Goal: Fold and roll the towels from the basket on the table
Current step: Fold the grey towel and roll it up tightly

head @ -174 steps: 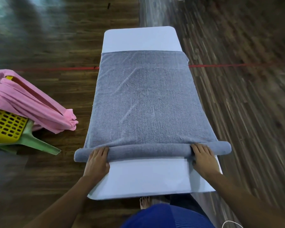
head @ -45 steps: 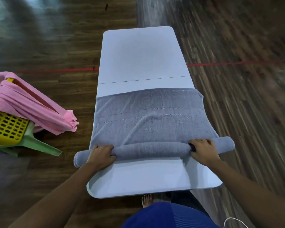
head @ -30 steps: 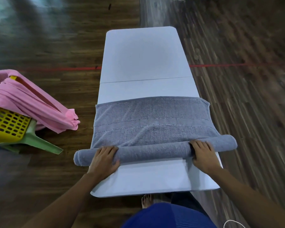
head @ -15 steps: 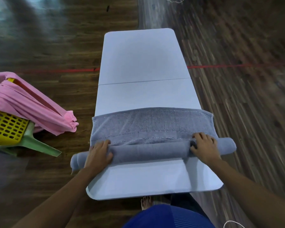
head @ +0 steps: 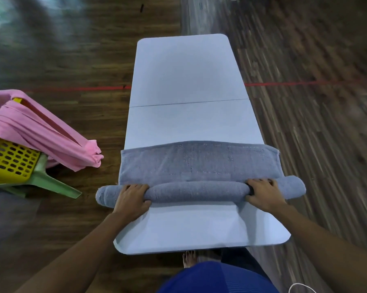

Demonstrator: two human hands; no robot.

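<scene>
1. Under curled fingers (head: 136,187), left hand (head: 133,198) and right hand (head: 263,195) grip the grey towel (head: 199,192) roll across the table (head: 186,81).
2. I'd tuck tight, both sides evenly (little flat cloth lies beyond those fingers).

Left hand (head: 131,198), right hand (head: 263,195) curled round towel roll (head: 199,192).

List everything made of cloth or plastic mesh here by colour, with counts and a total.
Grey towel: 1
Pink towel: 1
Yellow basket: 1
Total: 3
</scene>
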